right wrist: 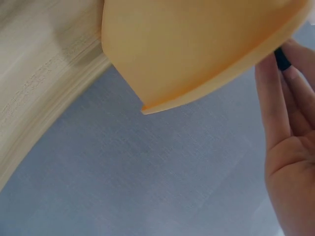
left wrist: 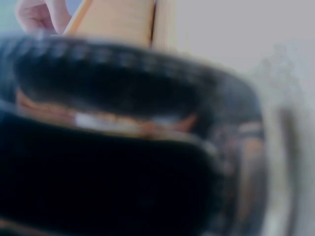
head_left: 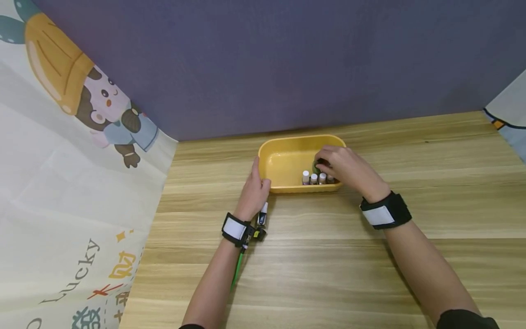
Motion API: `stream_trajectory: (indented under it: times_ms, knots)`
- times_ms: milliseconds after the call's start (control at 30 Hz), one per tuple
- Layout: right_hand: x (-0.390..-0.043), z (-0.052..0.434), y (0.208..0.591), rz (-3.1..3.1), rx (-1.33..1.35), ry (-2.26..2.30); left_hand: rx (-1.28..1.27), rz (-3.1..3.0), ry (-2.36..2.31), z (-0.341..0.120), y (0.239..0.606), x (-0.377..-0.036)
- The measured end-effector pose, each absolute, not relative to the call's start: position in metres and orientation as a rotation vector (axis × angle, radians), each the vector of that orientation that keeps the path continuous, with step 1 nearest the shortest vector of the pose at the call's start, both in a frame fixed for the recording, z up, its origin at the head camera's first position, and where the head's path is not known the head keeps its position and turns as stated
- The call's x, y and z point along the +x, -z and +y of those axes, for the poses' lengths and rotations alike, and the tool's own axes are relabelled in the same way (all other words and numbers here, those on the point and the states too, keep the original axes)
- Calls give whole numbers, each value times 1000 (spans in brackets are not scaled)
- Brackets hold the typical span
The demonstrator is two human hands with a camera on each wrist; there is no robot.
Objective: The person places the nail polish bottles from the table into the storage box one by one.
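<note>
A yellow plastic tray (head_left: 283, 160) stands on the wooden table near the purple back wall. Several small white-capped bottles (head_left: 314, 178) stand in a row along its front wall, on the right. My right hand (head_left: 323, 164) reaches into the tray's right side and pinches a small dark object (head_left: 318, 166) just behind the bottles. In the right wrist view that hand (right wrist: 288, 73) lies against the tray's outer wall (right wrist: 197, 49), with the dark object (right wrist: 282, 59) at its fingertips. My left hand (head_left: 260, 179) grips the tray's front left corner. The left wrist view is almost wholly blocked by a blurred dark strap.
A cartoon-printed cloth (head_left: 70, 160) hangs along the left edge of the table (head_left: 328, 265). Another bit of cloth (head_left: 509, 114) shows at the far right. The purple wall (head_left: 287, 59) closes off the back.
</note>
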State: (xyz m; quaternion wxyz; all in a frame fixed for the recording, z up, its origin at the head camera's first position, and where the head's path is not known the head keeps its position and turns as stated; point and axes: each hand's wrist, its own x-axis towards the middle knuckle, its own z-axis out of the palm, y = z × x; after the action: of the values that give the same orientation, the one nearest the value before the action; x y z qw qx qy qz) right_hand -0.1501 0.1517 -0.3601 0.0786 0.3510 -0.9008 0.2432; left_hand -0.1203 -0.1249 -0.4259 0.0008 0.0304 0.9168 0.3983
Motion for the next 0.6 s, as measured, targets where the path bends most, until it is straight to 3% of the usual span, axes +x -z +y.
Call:
stream_trajectory:
  times_ms: [600]
  knots:
    - [-156,149,371,-2718,1071,-615,94,2880,-1248,-124,426,-120]
